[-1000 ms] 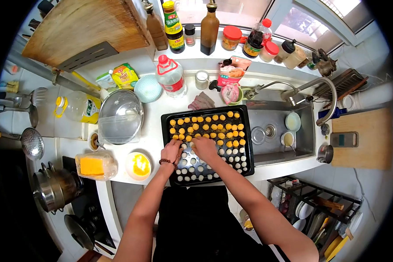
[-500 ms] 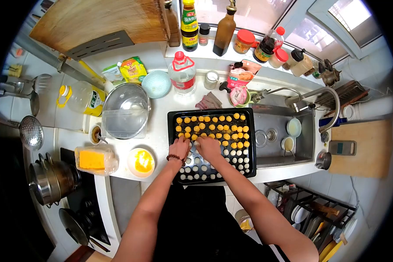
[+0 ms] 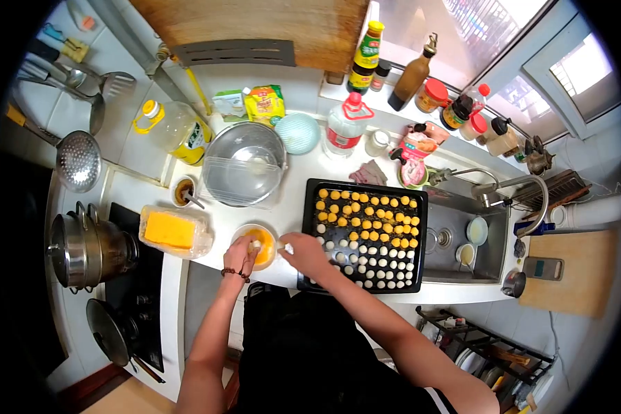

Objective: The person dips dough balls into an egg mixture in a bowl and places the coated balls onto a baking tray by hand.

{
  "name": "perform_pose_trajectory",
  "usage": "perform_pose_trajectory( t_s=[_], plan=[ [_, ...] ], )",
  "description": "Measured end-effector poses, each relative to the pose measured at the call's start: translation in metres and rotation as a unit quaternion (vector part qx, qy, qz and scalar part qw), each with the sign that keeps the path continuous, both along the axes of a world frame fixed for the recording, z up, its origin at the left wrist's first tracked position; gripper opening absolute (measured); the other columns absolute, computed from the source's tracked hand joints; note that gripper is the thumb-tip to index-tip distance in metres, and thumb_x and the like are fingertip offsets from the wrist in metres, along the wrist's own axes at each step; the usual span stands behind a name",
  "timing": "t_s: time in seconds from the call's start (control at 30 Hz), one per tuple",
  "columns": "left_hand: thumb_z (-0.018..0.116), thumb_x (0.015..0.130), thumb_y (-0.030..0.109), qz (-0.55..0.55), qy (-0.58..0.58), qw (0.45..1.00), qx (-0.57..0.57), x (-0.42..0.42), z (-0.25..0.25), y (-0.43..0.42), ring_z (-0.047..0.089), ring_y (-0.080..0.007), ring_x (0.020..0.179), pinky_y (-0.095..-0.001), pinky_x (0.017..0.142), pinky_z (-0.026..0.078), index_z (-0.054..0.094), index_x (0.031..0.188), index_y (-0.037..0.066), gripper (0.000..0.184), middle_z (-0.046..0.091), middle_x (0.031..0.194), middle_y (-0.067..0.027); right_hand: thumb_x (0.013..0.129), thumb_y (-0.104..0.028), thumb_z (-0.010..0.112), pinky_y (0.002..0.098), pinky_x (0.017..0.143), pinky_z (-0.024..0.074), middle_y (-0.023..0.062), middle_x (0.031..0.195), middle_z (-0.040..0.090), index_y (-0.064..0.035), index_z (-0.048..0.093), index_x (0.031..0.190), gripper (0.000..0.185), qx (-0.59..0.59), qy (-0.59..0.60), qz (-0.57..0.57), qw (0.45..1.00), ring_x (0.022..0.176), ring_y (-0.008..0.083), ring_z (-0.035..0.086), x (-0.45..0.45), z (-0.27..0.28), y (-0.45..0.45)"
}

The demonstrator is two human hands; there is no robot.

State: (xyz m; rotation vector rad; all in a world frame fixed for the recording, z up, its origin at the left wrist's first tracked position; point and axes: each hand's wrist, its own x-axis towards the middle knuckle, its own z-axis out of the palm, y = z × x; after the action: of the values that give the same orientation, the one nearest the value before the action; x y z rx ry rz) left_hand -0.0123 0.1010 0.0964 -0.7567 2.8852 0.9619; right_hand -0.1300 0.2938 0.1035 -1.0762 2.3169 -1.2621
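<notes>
My left hand (image 3: 239, 257) is over the left side of a white bowl (image 3: 272, 239) of orange-yellow liquid (image 3: 263, 255), its fingers closed on a small white ball (image 3: 256, 245). At the bowl's right side, my right hand (image 3: 306, 256) pinches another small white ball (image 3: 288, 248). Right of the bowl lies a black baking tray (image 3: 310, 200) with rows of small balls. Those toward the back are orange-yellow (image 3: 376, 225); the ones at the front and left are white (image 3: 381, 274).
A bag-wrapped orange block (image 3: 169, 230) sits left of the bowl, with a metal basin (image 3: 245, 162) behind. At the back stand a red-capped bottle (image 3: 343, 127) and a jar (image 3: 377, 143). A sink (image 3: 455, 272) adjoins the tray's right; a stove (image 3: 131, 290) is at far left.
Both hands have moved left from the tray to the bowl, each now with a white ball. My view has shifted left, so the tray appears farther right.
</notes>
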Motion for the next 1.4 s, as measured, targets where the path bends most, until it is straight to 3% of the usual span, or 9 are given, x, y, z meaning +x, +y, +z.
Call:
perform_pose_trajectory(
  t_s=[0.2, 0.47, 0.6, 0.67, 0.83, 0.93, 1.1, 1.27, 1.4],
  plan=[
    [0.066, 0.086, 0.022, -0.069, -0.155, 0.985, -0.040, 0.012, -0.031, -0.053, 0.066, -0.0356, 0.104, -0.0460, 0.087, 0.054, 0.069, 0.113, 0.011, 0.029, 0.070, 0.115, -0.0119, 0.082, -0.007, 0.064, 0.0488, 0.078, 0.0542, 0.0184, 0.090, 0.068, -0.0028, 0.067, 0.095, 0.015, 0.118, 0.001, 0.052, 0.992, 0.089, 0.0378, 0.067, 0.043, -0.035, -0.076],
    [0.071, 0.084, 0.010, -0.071, 0.054, 0.996, 0.008, 0.039, -0.064, -0.097, 0.064, -0.0437, 0.099, -0.0471, 0.087, 0.051, 0.056, 0.127, 0.004, 0.046, 0.066, 0.114, -0.0232, 0.083, -0.004, 0.061, 0.0460, 0.086, 0.0571, 0.0245, 0.122, 0.060, 0.0009, 0.062, 0.119, 0.036, 0.317, 0.025, 0.041, 0.947, 0.115, 0.0403, 0.061, 0.071, -0.061, -0.123],
    [0.066, 0.085, 0.007, 0.007, -0.050, 0.970, 0.238, 0.045, -0.129, -0.095, 0.065, -0.0430, 0.105, -0.0481, 0.091, 0.053, 0.054, 0.131, 0.005, 0.047, 0.065, 0.118, -0.0221, 0.078, -0.009, 0.068, 0.0460, 0.090, 0.0545, 0.0247, 0.115, 0.063, 0.0032, 0.059, 0.124, 0.048, 0.276, 0.131, -0.062, 0.950, 0.099, 0.0399, 0.066, 0.073, -0.097, -0.143],
    [0.060, 0.086, 0.003, 0.144, -0.104, 0.861, 0.477, 0.044, -0.144, -0.093, 0.067, -0.0373, 0.108, -0.0460, 0.088, 0.059, 0.053, 0.135, 0.004, 0.049, 0.066, 0.123, -0.0195, 0.078, -0.010, 0.068, 0.0435, 0.089, 0.0545, 0.0240, 0.108, 0.065, -0.0018, 0.064, 0.121, 0.044, 0.236, -0.031, -0.086, 0.967, 0.095, 0.0392, 0.067, 0.066, -0.084, -0.150],
    [0.048, 0.093, -0.002, 0.114, -0.100, 0.831, 0.535, 0.043, -0.141, -0.099, 0.066, -0.0296, 0.108, -0.0440, 0.078, 0.065, 0.050, 0.138, 0.007, 0.046, 0.058, 0.129, -0.0148, 0.079, -0.008, 0.067, 0.0448, 0.090, 0.0540, 0.0213, 0.116, 0.068, -0.0051, 0.069, 0.119, 0.040, 0.218, -0.133, 0.034, 0.966, 0.101, 0.0384, 0.067, 0.055, -0.095, -0.154],
    [0.050, 0.093, -0.001, 0.042, -0.081, 0.906, 0.414, 0.040, -0.137, -0.099, 0.068, -0.0285, 0.104, -0.0437, 0.078, 0.065, 0.050, 0.137, 0.006, 0.045, 0.060, 0.124, -0.0151, 0.079, -0.008, 0.069, 0.0439, 0.094, 0.0534, 0.0239, 0.117, 0.067, -0.0024, 0.067, 0.121, 0.042, 0.189, -0.029, -0.082, 0.978, 0.105, 0.0389, 0.066, 0.067, -0.048, -0.139],
    [0.052, 0.091, 0.001, 0.071, -0.027, 0.878, 0.473, 0.039, -0.121, -0.092, 0.070, -0.0286, 0.101, -0.0412, 0.077, 0.065, 0.044, 0.137, 0.004, 0.047, 0.064, 0.117, -0.0181, 0.084, -0.011, 0.071, 0.0431, 0.099, 0.0515, 0.0267, 0.120, 0.065, 0.0027, 0.060, 0.130, 0.049, 0.203, -0.093, -0.066, 0.973, 0.110, 0.0399, 0.064, 0.078, -0.062, -0.119],
    [0.059, 0.089, 0.007, -0.008, 0.017, 0.940, 0.339, 0.037, -0.110, -0.088, 0.069, -0.0306, 0.099, -0.0439, 0.070, 0.066, 0.039, 0.135, 0.002, 0.050, 0.060, 0.120, -0.0227, 0.084, -0.012, 0.073, 0.0433, 0.095, 0.0526, 0.0238, 0.119, 0.065, 0.0011, 0.062, 0.127, 0.046, 0.142, -0.014, -0.128, 0.982, 0.106, 0.0412, 0.064, 0.088, -0.052, -0.115],
    [0.058, 0.090, 0.008, 0.071, -0.029, 0.870, 0.487, 0.025, -0.081, -0.082, 0.068, -0.0347, 0.103, -0.0459, 0.073, 0.066, 0.032, 0.136, 0.002, 0.054, 0.055, 0.124, -0.0270, 0.082, -0.014, 0.074, 0.0450, 0.094, 0.0512, 0.0223, 0.112, 0.064, -0.0009, 0.064, 0.123, 0.044, 0.136, -0.087, -0.040, 0.986, 0.104, 0.0429, 0.062, 0.084, -0.027, -0.124]
  ],
)
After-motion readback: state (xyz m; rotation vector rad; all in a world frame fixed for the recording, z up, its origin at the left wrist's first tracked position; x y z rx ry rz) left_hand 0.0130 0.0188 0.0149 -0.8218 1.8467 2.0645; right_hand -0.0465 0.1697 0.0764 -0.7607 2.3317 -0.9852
